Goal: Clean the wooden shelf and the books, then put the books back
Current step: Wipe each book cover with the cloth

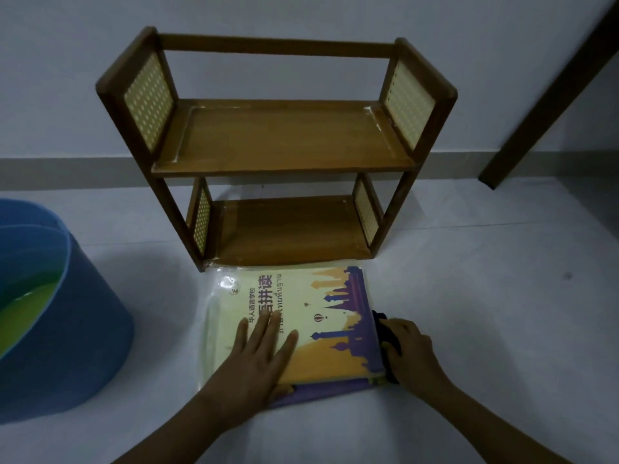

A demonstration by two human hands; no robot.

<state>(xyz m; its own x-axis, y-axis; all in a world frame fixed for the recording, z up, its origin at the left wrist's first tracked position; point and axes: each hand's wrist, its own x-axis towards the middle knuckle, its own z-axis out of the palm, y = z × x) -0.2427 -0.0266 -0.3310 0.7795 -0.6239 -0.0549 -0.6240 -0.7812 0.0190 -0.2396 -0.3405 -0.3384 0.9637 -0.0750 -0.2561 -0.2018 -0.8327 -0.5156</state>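
Observation:
A two-tier wooden shelf [278,139] with yellow perforated side panels stands on the floor against the wall, both tiers bare. In front of it lies a stack of books [321,296] in clear wrap, the top cover yellow with a purple and orange skyline. My left hand [261,353] presses flat on the cover, fingers spread. My right hand [412,349] grips a dark cloth [385,329] against the stack's right edge.
A blue bucket [83,329] with greenish liquid inside stands at the left on the pale floor. A dark wooden post [549,95] leans across the wall at the upper right. A grey baseboard runs behind the shelf.

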